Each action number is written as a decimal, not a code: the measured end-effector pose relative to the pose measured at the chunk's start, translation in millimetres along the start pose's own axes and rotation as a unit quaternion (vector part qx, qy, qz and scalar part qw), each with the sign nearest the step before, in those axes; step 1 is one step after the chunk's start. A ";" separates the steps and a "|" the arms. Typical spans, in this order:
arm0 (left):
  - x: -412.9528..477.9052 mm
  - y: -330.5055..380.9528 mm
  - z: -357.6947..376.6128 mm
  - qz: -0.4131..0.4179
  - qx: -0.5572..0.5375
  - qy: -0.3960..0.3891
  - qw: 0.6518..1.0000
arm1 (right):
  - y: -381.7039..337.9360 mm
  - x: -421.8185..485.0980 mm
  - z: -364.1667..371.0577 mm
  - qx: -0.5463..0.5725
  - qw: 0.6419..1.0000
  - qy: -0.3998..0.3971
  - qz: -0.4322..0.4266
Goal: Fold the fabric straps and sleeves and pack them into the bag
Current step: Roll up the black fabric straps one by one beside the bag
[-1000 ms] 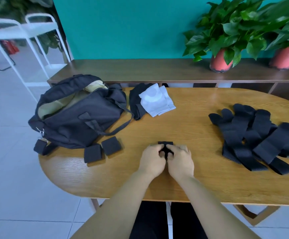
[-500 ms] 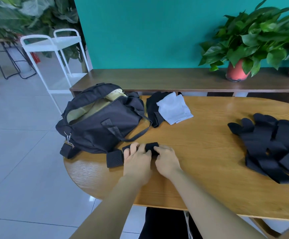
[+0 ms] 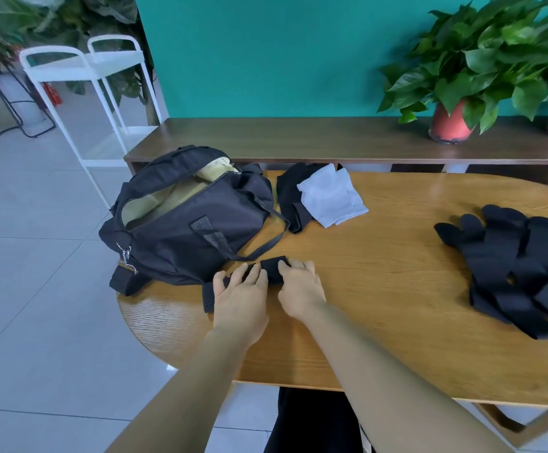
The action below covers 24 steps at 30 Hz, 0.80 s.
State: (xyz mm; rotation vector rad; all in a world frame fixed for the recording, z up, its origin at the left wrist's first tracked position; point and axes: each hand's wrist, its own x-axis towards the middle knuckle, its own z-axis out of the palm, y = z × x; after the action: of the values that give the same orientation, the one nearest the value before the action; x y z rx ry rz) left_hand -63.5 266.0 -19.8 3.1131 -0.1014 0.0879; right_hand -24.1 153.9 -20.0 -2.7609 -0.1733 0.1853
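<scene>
View: head camera, down onto the oval wooden surface (image 3: 380,256).
bag (image 3: 184,230): soft dark cloth, mouth unzipped on pale lining, likely left agape for packing.
folded strap (image 3: 271,266): small black pad, just in front of the bag.
right hand (image 3: 300,289): fingers curled over the folded strap, probably pinning the fold.
left hand (image 3: 241,295): fingers spread flat on perforated folded pieces (image 3: 208,299) beside it.
loose straps (image 3: 520,276): limp black heap, far right of the bag.
sleeves (image 3: 331,201): white on black, just right of the bag.

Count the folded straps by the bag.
3: left strap under the left hand's palm, middle strap under its fingers, right strap against the right hand. Hands may hide more.
</scene>
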 end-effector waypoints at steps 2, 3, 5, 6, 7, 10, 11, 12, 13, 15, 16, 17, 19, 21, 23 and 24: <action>-1.9 -0.1 -4.3 0.002 0.005 -0.002 1.000 | -2.3 0.4 0.4 0.000 1.000 -0.004 -0.002; -2.2 0.2 -6.0 0.004 0.006 -0.002 1.000 | -2.2 -0.1 0.0 0.003 1.000 -0.004 -0.004; -3.4 2.5 -10.0 0.009 0.010 -0.002 1.000 | 0.7 -4.2 -1.8 0.015 1.000 -0.001 -0.003; -3.6 5.8 -11.5 0.014 0.012 0.001 1.000 | 4.6 -7.1 -4.1 0.022 1.000 0.006 -0.001; -3.7 10.6 -12.4 0.019 0.014 0.005 1.000 | 10.0 -10.5 -7.6 0.027 1.000 0.015 0.000; -2.1 29.3 -13.6 0.051 0.013 0.016 0.998 | 33.6 -22.1 -22.6 0.035 0.999 0.031 0.016; 0.0 38.7 -12.3 0.067 0.011 0.022 0.997 | 44.9 -27.3 -30.0 0.034 0.998 0.037 0.024; 2.5 49.7 -10.9 0.083 0.010 0.028 0.996 | 57.1 -32.9 -38.0 0.031 0.998 0.044 0.031; 5.3 60.4 -9.7 0.099 0.009 0.032 0.995 | 68.7 -38.0 -45.4 0.029 0.998 0.053 0.035; 10.3 90.2 -8.9 0.136 0.000 0.036 0.990 | 97.4 -50.3 -61.0 0.023 0.995 0.078 0.052; 12.3 107.0 -10.0 0.156 -0.008 0.038 0.987 | 112.4 -56.7 -68.8 0.021 0.994 0.092 0.062; 13.9 124.3 -11.6 0.175 -0.016 0.039 0.984 | 127.2 -63.7 -76.8 0.017 0.992 0.106 0.072; 15.5 156.8 -16.2 0.210 -0.031 0.043 0.976 | 155.2 -77.0 -90.6 0.007 0.986 0.140 0.087; 16.3 189.8 -19.6 0.238 -0.045 0.050 0.969 | 185.0 -90.8 -103.6 0.001 0.976 0.188 0.108; 16.3 219.0 -21.4 0.268 -0.051 0.057 0.961 | 213.9 -102.5 -113.9 0.001 0.962 0.234 0.139; 15.9 233.9 -22.2 0.288 -0.052 0.060 0.954 | 229.1 -107.6 -118.4 0.002 0.955 0.251 0.156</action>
State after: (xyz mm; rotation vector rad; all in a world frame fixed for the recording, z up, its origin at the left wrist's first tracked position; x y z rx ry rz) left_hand -64.3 32.3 8.8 2.8534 -0.9689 0.2695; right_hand -90.0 -115.2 16.6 -2.7111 0.3959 -0.4339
